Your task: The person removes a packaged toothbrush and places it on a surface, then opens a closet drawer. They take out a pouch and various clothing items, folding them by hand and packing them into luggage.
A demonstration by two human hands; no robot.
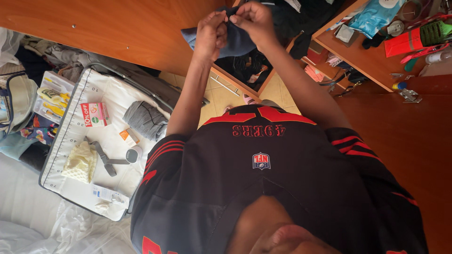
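hands: left hand and right hand both pinch a dark blue cloth, fingers closed on its top edge.
cloth: held up before the wooden cupboard, hanging between the hands.
nearby: open white case with rolled grey garment, well apart.

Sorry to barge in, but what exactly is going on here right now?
A person in a black and red jersey holds a dark blue cloth up in front of them, the left hand and right hand pinching its top edge. Beside them lies an open white case holding a rolled grey garment and small boxes.
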